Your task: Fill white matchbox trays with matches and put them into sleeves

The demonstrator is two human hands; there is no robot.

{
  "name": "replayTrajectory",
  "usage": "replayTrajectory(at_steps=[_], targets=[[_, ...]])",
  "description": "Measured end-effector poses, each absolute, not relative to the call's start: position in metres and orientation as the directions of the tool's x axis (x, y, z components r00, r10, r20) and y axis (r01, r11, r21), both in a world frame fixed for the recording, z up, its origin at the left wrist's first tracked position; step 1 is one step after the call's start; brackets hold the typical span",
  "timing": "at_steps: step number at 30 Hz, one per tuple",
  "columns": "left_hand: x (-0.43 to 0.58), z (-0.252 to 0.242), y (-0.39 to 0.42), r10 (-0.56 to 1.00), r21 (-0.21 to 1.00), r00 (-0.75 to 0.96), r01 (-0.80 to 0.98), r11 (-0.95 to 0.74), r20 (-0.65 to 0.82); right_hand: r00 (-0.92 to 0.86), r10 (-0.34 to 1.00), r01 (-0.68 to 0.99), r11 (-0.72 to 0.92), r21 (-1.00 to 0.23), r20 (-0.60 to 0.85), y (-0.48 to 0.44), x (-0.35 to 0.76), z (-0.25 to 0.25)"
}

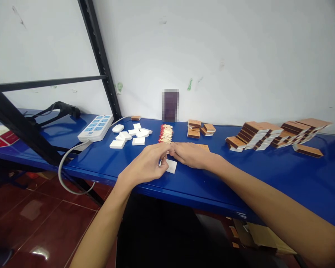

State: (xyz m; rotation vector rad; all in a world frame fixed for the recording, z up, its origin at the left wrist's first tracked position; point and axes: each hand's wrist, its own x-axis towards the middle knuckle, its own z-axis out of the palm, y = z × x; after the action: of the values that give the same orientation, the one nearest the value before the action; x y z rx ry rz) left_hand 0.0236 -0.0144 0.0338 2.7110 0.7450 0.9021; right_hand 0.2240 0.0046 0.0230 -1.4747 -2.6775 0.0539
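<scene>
My left hand (147,163) and my right hand (191,154) meet fingertip to fingertip over the blue shelf top (268,175). Both are curled into a pinch near a small white matchbox tray (171,166) that lies under them. What the fingertips hold is too small to make out. Just behind the hands lies a bundle of red-tipped matches (165,133). A brown matchbox sleeve (204,147) lies flat beside my right hand.
Several white inner trays (130,137) lie at the left, next to a white power strip (96,127) with its cable. Brown matchboxes form a small stack (195,128) and long rows (276,134) at the right. A black metal frame post (100,59) stands behind.
</scene>
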Motion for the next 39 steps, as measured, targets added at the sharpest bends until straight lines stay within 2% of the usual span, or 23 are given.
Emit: replayTrajectory(at_steps=[10,17,21,24,28,39], targets=[[0.03,0.029,-0.013,0.509,0.342,0.775,0.395,-0.853,0.375,-0.547,0.833,0.823,0.553,-0.132,0.08,0.006,0.23,0.022],[0.02,0.033,-0.01,0.582,0.33,0.677,0.48,-0.813,0.45,-0.523,0.847,0.838,0.531,-0.124,0.093,0.007,0.231,0.026],[0.012,0.032,-0.003,0.649,0.378,0.585,0.528,-0.76,0.487,-0.525,0.844,0.831,0.536,-0.151,0.108,0.008,0.233,0.027],[0.006,0.031,0.0,0.675,0.446,0.615,0.511,-0.735,0.408,-0.534,0.837,0.819,0.547,-0.17,0.12,0.01,0.236,0.027],[0.003,0.03,0.001,0.64,0.465,0.703,0.475,-0.747,0.31,-0.518,0.845,0.827,0.534,-0.176,0.132,0.009,0.239,0.031],[0.001,0.027,0.007,0.661,0.5,0.707,0.49,-0.714,0.251,-0.54,0.832,0.807,0.555,-0.202,0.125,0.001,0.234,0.039]])
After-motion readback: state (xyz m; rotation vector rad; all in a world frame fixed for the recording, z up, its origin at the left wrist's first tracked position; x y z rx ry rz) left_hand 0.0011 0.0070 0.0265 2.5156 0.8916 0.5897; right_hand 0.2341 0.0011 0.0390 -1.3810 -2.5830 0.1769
